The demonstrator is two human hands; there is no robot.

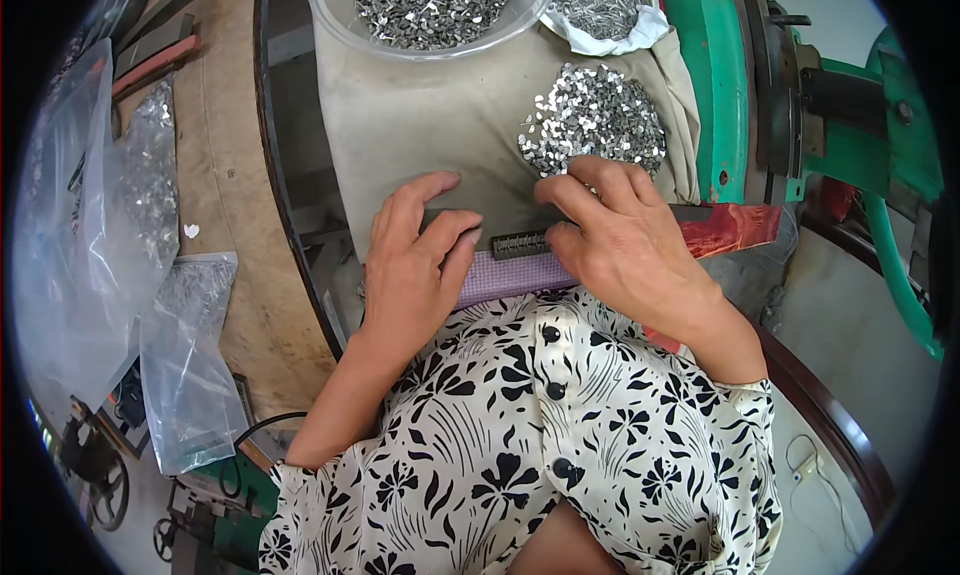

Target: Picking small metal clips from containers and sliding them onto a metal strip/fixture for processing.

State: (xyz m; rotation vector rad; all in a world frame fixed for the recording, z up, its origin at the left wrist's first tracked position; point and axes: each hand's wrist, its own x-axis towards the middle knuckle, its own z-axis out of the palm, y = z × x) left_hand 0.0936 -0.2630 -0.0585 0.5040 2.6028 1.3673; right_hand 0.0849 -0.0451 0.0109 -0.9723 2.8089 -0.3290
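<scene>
A dark metal strip with a row of small slots or teeth (520,245) lies across the near edge of the work cloth, between my hands. Just left of it is my left hand (412,260), its fingers apart and nothing visible in them. My right hand (628,243) reaches over the strip's right end. Its fingers are bent, with the thumb by the strip and the longer fingers at the near edge of a loose pile of small shiny metal pieces (600,120). Thumb and index finger stand apart; the undersides of the other fingers are hidden.
A clear plastic tub (430,53) of similar pieces stands at the back. Beside it, a lined bowl (605,45) holds thin metal pins. Green machinery (720,85) borders the right. Plastic bags (190,375) lie on the brown board (240,155) at left.
</scene>
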